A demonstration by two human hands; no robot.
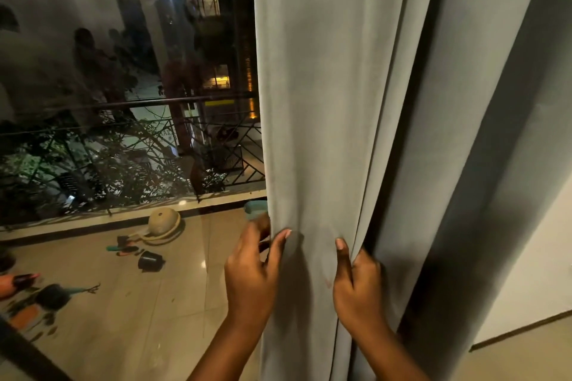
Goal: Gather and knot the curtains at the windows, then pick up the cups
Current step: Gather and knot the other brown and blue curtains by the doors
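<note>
A grey-green curtain (334,102) hangs in long folds at the right of a big window (123,86). My left hand (252,272) pinches the curtain's left edge, thumb in front and fingers behind the cloth. My right hand (357,284) grips a fold further right, fingers curled into the crease and thumb up along the front. The two hands are about a hand's width apart at waist height. No cup can be told apart for certain; a teal round object (255,209) peeks out just above my left hand, half hidden by the curtain.
Behind the glass lies a tiled balcony floor (139,303) with an overturned beige bowl-shaped thing (164,221), a small black pot (150,261), garden tools (123,247) and a metal railing (216,145). A white wall (532,272) stands at the right.
</note>
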